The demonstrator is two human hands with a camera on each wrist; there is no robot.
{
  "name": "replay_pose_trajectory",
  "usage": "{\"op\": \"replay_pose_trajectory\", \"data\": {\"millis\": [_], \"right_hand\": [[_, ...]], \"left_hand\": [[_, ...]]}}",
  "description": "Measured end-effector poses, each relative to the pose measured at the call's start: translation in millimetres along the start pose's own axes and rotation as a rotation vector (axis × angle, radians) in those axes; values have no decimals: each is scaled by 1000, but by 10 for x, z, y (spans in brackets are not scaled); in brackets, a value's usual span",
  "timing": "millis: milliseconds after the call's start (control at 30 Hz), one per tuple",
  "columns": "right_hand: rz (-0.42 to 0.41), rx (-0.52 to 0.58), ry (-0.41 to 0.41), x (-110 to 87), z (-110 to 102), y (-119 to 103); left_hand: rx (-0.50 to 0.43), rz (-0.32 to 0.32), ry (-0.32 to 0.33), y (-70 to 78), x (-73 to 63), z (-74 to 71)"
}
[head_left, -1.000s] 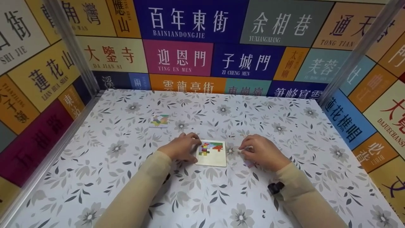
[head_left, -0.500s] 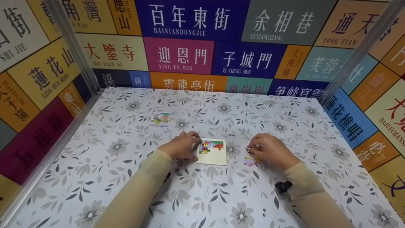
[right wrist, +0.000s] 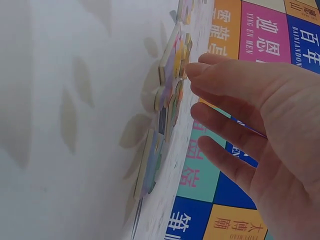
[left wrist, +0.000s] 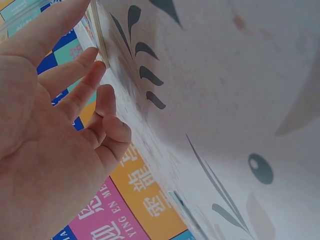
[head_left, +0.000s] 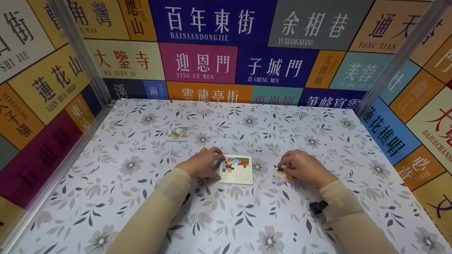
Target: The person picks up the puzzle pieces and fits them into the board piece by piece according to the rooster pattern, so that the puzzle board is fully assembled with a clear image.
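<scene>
A small pale jigsaw board [head_left: 242,177] lies mid-table, with joined colourful pieces along its top and left side. My left hand [head_left: 201,164] holds its left edge, fingers by the upper corner and thumb by the lower one. In the left wrist view the board's thin edge [left wrist: 98,37] shows beside the fingertips. To the right, my right hand [head_left: 305,170] hovers at a small heap of loose jigsaw pieces [head_left: 278,181]. The right wrist view shows its thumb and forefinger tips right at a piece, the other fingers loosely bent. Several pieces [right wrist: 170,57] overlap there.
A small picture card with a puzzle pattern [head_left: 178,134] lies farther back on the left. The flower-patterned tabletop [head_left: 226,218] is bounded by colourful lettered panels [head_left: 203,63] at the back and sides.
My right hand has moved right, away from the board, and now sits over the loose pieces, which show more. My left hand and the board stay in place.
</scene>
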State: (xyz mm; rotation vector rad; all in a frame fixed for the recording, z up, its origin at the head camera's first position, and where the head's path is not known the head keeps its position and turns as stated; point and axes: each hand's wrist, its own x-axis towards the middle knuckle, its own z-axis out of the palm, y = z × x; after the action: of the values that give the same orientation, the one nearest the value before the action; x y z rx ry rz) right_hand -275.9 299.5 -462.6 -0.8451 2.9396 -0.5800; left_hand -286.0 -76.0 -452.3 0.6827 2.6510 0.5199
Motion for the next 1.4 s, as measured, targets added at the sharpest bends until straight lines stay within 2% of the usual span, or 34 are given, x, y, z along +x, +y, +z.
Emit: {"op": "replay_pose_trajectory", "data": {"millis": [500,900,1167,1400], "right_hand": [[-53,21,-6,31,21,19],[-25,-7,-32,24,2,33],[16,-28,-2,11,34,44],[-2,-44,20,27,21,-19]], "left_hand": [[26,33,12,-9,-20,10],[12,18,9,-18,2,25],[5,-10,-7,-9,-2,38],[27,49,3,-15,-17,8]]}}
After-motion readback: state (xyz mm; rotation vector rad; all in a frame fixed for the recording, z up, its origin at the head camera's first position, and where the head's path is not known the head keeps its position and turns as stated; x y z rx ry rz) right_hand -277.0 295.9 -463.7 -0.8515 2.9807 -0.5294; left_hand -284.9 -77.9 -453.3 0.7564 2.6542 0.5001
